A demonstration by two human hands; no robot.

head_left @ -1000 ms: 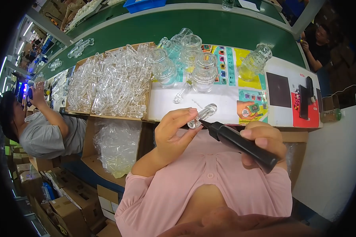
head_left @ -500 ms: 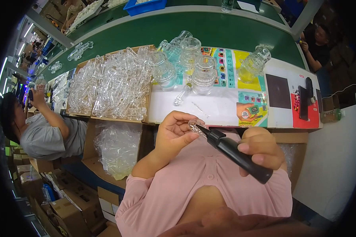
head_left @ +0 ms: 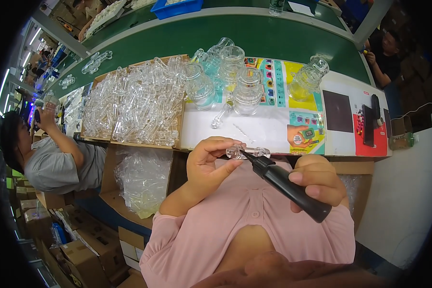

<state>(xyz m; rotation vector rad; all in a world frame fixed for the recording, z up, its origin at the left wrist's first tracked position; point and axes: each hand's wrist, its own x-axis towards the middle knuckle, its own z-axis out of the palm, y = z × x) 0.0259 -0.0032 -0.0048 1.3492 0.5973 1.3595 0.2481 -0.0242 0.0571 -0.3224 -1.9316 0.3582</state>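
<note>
My left hand (head_left: 210,161) pinches a small clear plastic part (head_left: 261,151) between thumb and fingers, just beyond the table's front edge. In my right hand (head_left: 318,182) is a black squeeze bottle (head_left: 293,188) with a narrow pointed nozzle. The nozzle tip is at the clear part, close to my left fingertips; whether it touches cannot be made out. Beyond my hands, a short clear tube with a knob end (head_left: 221,116) and a thin clear rod (head_left: 243,132) lie on the printed card (head_left: 201,130).
A shallow cardboard box (head_left: 181,120) heaped with clear parts stands at the left. Several larger clear vessels (head_left: 247,91) stand on the card, another (head_left: 308,79) farther right. A dark flat object (head_left: 368,125) lies at the right end. A co-worker (head_left: 57,161) sits at the left.
The clear part in my left hand has turned, so its far end now points right past the nozzle. The bottle has barely shifted.
</note>
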